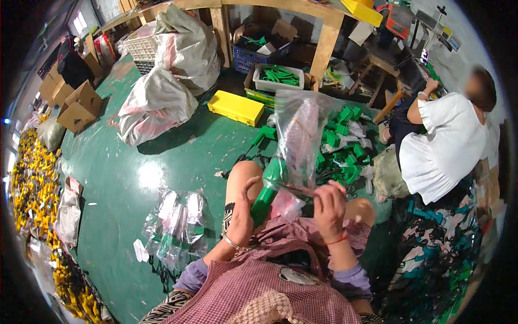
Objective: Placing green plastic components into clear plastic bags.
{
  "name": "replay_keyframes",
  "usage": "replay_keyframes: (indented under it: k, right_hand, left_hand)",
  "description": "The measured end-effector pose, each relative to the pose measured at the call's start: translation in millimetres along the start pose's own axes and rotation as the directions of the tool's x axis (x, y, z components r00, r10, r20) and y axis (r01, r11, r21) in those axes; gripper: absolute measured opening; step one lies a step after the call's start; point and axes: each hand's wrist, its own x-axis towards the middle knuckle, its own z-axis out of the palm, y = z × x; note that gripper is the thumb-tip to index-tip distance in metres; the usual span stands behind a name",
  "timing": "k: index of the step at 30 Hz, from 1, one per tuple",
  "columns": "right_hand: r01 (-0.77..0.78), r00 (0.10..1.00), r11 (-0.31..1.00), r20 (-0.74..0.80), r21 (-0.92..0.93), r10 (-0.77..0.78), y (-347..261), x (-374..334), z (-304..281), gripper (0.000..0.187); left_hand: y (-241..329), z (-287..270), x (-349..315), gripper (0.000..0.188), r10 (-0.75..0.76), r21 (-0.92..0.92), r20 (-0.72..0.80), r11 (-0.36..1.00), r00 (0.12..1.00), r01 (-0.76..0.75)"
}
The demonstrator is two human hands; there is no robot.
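Observation:
A clear plastic bag (298, 137) stands up in front of me, its mouth toward my lap. A long, rounded green plastic piece (263, 205) lies partly inside that mouth; its exact kind I cannot make out. My left hand (240, 213) is closed along the side of the green piece, thumb side hidden in part. Curled fingers of my right hand (330, 208) pinch the bag's edge near its mouth. Between my hands, on my lap, rests a crumpled pinkish clear packet (287, 205).
Loose green plastic parts (345, 143) are heaped ahead; bagged green pieces (181, 221) lie left. A yellow box (236, 108), white sacks (162, 102) and a tray of green parts (278, 78) stand farther off. A person in white (445, 140) sits right. Yellow parts (35, 189) pile far left.

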Motion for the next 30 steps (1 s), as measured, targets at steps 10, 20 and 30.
replay_keyframes:
  k: [10,20,30]
  right_hand:
    - [-0.393,0.871,0.643,0.489,0.657,0.032,-90,-17,-8,0.017]
    - [-0.088,0.626,-0.776,0.64,0.625,0.445,24,63,64,0.033]
    - [-0.719,0.479,-0.185,0.67,0.67,0.567,46,17,221,0.063]
  left_hand:
    - [-1,-27,13,0.049,0.122,0.027,-0.188,0.992,0.975,-0.119]
    - [-8,-51,-53,0.056,-0.115,-0.021,0.349,0.991,0.93,0.131]
    - [-11,-134,-72,0.07,-0.385,-0.049,-0.303,0.92,0.872,0.389]
